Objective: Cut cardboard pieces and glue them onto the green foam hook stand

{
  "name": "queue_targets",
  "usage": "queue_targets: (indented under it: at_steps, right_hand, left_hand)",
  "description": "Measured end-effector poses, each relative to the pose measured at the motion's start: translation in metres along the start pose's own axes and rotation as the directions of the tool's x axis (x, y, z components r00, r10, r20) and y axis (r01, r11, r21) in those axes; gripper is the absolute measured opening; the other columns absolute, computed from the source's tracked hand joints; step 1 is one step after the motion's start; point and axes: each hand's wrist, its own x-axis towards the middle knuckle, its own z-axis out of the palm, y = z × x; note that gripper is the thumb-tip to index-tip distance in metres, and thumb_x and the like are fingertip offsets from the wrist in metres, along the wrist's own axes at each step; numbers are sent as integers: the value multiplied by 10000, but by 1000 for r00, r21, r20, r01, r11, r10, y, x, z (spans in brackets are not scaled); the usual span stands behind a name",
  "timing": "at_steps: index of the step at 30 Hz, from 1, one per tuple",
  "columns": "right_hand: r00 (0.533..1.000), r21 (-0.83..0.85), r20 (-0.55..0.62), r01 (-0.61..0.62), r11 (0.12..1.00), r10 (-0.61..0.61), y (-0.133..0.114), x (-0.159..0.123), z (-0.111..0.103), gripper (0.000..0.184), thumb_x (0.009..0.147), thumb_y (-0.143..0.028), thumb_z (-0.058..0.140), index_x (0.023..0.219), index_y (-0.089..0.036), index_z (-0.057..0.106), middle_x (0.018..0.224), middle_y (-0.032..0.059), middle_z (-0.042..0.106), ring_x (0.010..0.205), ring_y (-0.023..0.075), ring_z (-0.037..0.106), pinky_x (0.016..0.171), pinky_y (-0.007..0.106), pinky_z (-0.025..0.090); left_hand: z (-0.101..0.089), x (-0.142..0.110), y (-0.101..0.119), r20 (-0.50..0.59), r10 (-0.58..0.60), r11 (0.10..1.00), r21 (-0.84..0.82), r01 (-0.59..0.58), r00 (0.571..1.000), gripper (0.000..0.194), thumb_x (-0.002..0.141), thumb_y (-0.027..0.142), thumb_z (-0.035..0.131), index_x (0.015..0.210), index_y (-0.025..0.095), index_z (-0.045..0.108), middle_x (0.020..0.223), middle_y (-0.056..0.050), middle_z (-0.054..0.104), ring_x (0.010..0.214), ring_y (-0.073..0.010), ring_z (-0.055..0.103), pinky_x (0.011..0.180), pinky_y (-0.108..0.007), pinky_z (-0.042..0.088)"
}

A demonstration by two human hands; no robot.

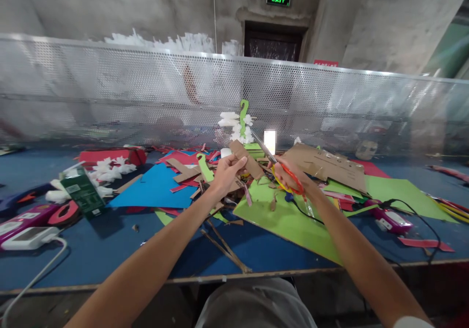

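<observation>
My left hand (226, 172) pinches a small brown strip of cardboard (252, 164) between thumb and fingers, above the middle of the table. Wrapped round the red and yellow handles of a pair of scissors (263, 146) is my right hand (287, 172). The blades point up and to the left, above the cardboard strip; I cannot tell whether they touch it. Behind the hands stands a green hook-shaped piece (244, 118) among white jagged pieces (240, 135). Below lies a sheet of green card (289, 225) with scraps on it.
A blue sheet (157, 186) and a dark green box (82, 191) lie on the left. Large brown cardboard (326, 164) lies right of my hands, with a purple glue gun (392, 220) and its cable nearby. A perforated metal screen (146, 88) borders the back.
</observation>
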Motion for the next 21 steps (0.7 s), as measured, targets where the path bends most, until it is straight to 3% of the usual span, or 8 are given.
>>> queue_targets:
  at_steps: [3,5,7,9,11,13,17,21]
  right_hand:
    - [999,-115,-27,13,993,-16,0,1,-7,604,1010,-753,412,1132,-198,618,898,68,672,672,191,592,618,319,483]
    - [995,-280,-89,-73,957,50,1,3,-14,599,986,-731,504,1196,-192,656,1051,126,731,845,246,659,728,338,499]
    - [960,-429,-170,-277,860,224,6,3,-24,572,957,-682,597,1237,-190,680,1068,149,758,895,281,681,748,342,484]
    - [886,-545,-246,-462,700,393,19,0,-36,504,947,-604,645,1205,-175,708,994,156,767,854,290,691,718,338,466]
    - [830,-617,-296,-543,569,472,34,-6,-49,403,941,-508,669,1117,-152,736,954,165,763,847,295,697,710,338,461]
    - [813,-638,-311,-562,526,492,45,-14,-59,324,899,-419,732,1022,-121,753,943,193,757,883,318,702,730,352,468]
    - [858,-581,-284,-510,634,429,38,-18,-61,314,906,-360,757,1033,-72,758,1014,252,754,987,356,695,810,396,488]
    - [966,-374,-116,-258,891,231,2,-6,-33,442,1053,-553,529,1262,-208,709,1163,104,770,988,218,697,830,300,522]
  left_hand:
    - [-3,1,0,1,17,1000,24,-17,1000,470,672,562,934,823,162,739,759,-16,660,670,-124,628,665,-256,593]
    - [-4,1,0,21,19,998,54,-20,1000,488,695,602,906,834,168,734,783,-22,664,697,-141,641,655,-261,592]
    - [-4,0,1,53,3,996,86,-7,999,508,722,639,871,867,172,734,806,-27,667,723,-159,652,647,-270,590]
    - [-3,-1,1,80,-8,992,124,-2,997,506,758,656,833,850,175,709,774,-18,640,712,-169,642,634,-281,581]
    - [-2,-2,1,115,-3,985,174,-17,993,490,799,652,795,816,178,669,762,-18,627,716,-180,640,631,-289,567]
    - [-2,-2,0,165,14,969,241,-54,986,469,832,634,765,813,181,646,783,-29,639,737,-191,647,636,-291,549]
    - [-1,-4,-6,257,15,914,388,-117,966,430,896,595,701,771,204,575,680,6,569,621,-166,592,557,-271,465]
    - [2,-8,-14,354,-52,872,472,-131,934,408,937,570,658,771,215,546,632,23,552,558,-157,567,536,-274,449]
